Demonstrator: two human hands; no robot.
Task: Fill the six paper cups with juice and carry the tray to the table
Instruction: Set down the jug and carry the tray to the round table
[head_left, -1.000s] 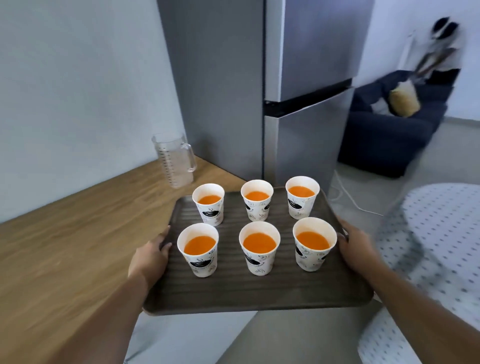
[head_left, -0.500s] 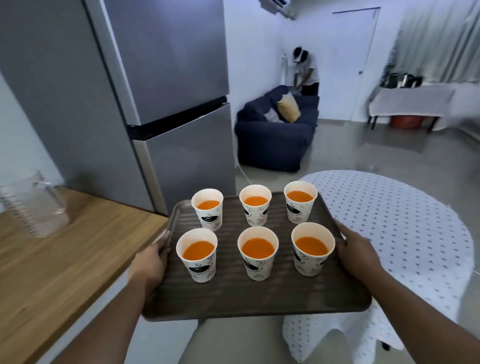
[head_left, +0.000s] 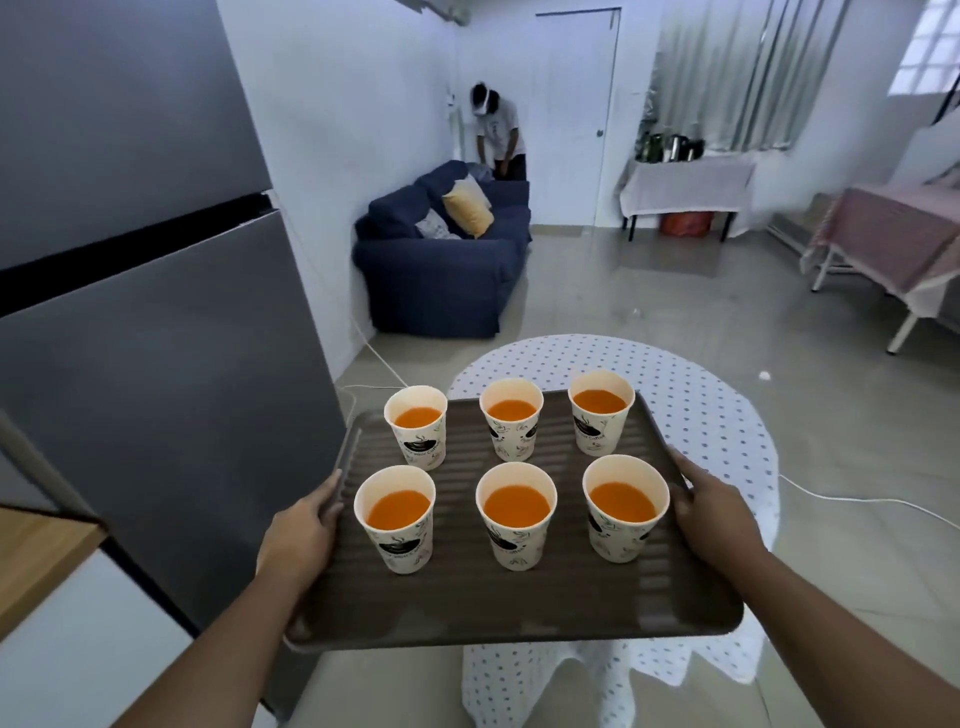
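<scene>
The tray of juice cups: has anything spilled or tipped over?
Nothing stands out. All six cups stand upright on the tray, which shows no puddles, and the left hand and right hand grip its side edges.

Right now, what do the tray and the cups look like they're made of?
Tray: likely moulded plastic, matte dark brown, with ridges across its surface; wood cannot be ruled out. Cups: paper, white with black printed designs, thin rolled rims, pale inside above the orange juice. Both hands grip the tray's side edges.
</scene>
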